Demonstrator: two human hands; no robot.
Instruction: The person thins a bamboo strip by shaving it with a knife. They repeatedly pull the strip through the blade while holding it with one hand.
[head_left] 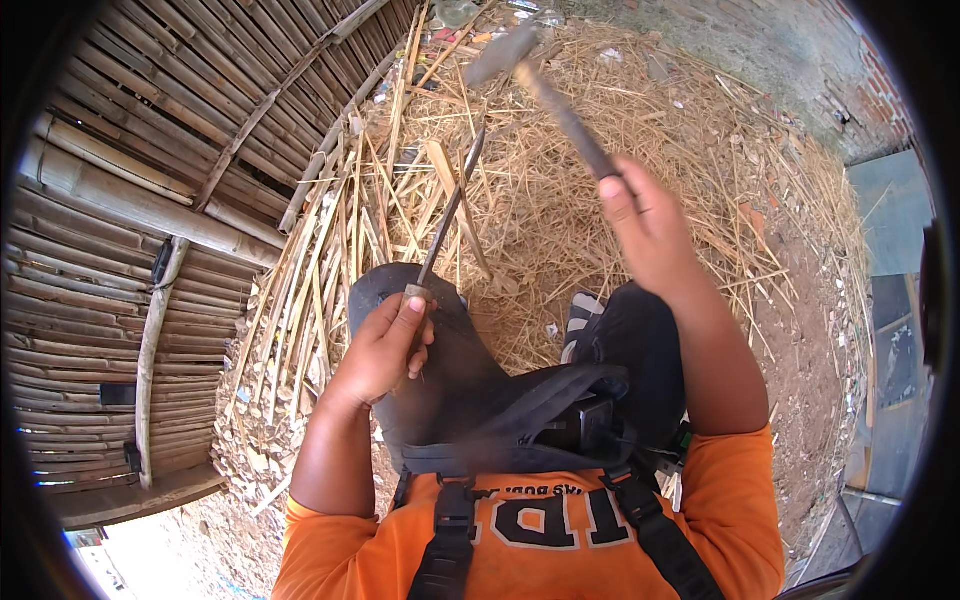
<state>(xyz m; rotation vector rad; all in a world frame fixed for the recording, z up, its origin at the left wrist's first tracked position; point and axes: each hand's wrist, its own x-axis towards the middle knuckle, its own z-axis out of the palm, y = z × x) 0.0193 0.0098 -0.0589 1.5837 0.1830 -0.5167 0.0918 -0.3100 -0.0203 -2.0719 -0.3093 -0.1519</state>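
Note:
My left hand (385, 345) is closed round the short wooden handle of a long knife (455, 205). Its dark, narrow blade slants up and away from me, seen nearly edge-on above my left knee. My right hand (650, 230) grips the handle of a hammer (568, 118), raised to the right of the blade. The hammer's grey head is smeared by motion and stands apart from the knife. Just beside the blade, a flat, pale bamboo strip (442, 172) lies on the litter.
Split bamboo strips (310, 270) are heaped along the left, by a bamboo wall (110, 150). Straw-like shavings (560, 230) cover the ground ahead. A plastered brick wall (770, 70) stands at the far right, with grey panels (890, 230) nearer. My dark-trousered legs are bent.

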